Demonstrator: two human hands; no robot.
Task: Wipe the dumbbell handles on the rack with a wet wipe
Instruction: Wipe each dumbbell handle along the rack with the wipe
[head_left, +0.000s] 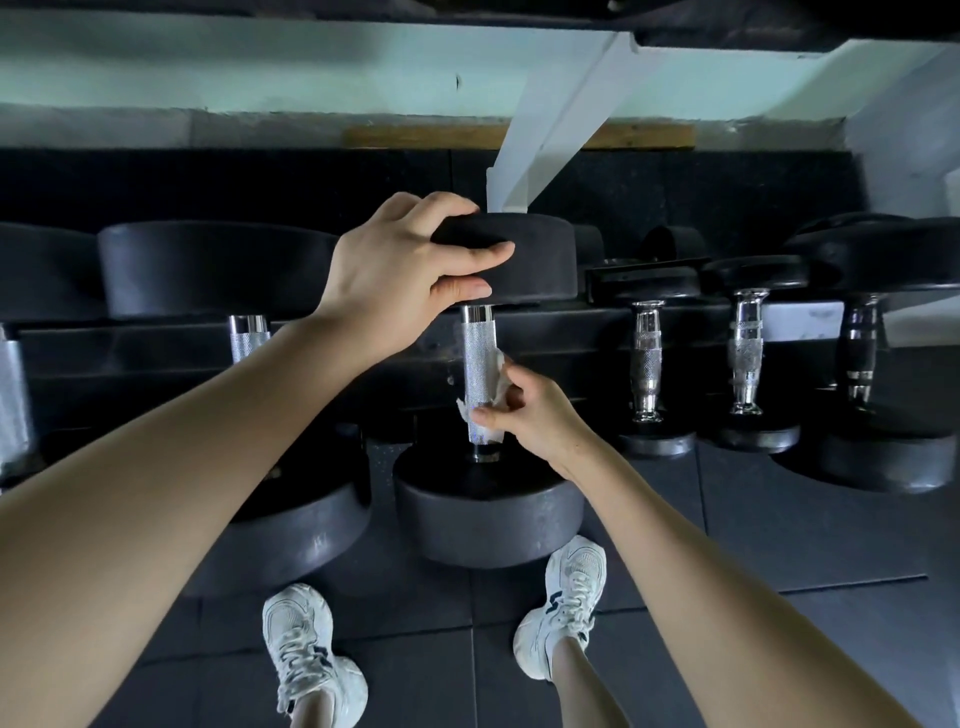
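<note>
Reaching in from the lower left, the left forearm (156, 467) is filling much of the view, and the right forearm (727, 571) is coming in from the lower right. Beyond them the rack (156, 348) is carrying a row of black dumbbells lying with their handles pointing toward the person. The dumbbell (488, 514) being worked on is sitting in the middle of the row, with neighbouring dumbbells (647, 364) well apart on the right.

The left hand (395, 270) is gripping its far head (540, 260), fingers curling over the top edge and thumb lying across the near face. This is probably steadying the weight so it is not rolling while being rubbed.

The right hand (530, 415) is pinching the wet wipe (493, 374) and pressing it against the right side and near end of the knurled handle (479, 358), likely so the cloth is following the curve of the metal.

White shoes (306, 654) are standing on the dark floor (779, 519) below. No brand, weight marking or other writing is showing clearly enough to read.
</note>
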